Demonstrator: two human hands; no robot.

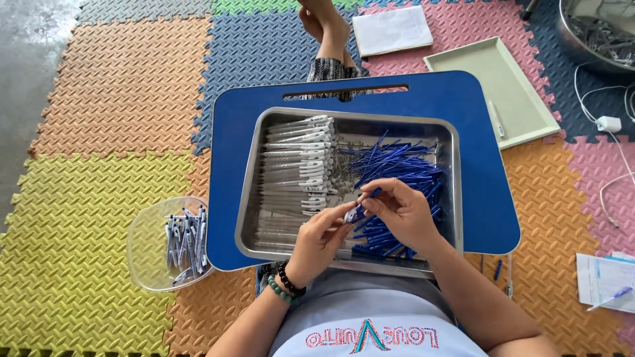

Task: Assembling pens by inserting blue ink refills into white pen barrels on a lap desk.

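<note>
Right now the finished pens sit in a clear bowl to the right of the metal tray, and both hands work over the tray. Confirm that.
Not quite. The head view shows the clear bowl of pens to the left of the metal tray, not the right. The rest holds: the left hand and right hand both work over the tray.

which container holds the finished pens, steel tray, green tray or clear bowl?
The clear bowl, left of the blue lap desk: it holds assembled white-and-blue pens. The steel tray holds separate parts.

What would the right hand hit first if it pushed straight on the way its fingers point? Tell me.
Its fingers point left, so the right hand would first meet the left hand, already almost touching; beyond lie the white pen barrels. Depth is uncertain.
</note>
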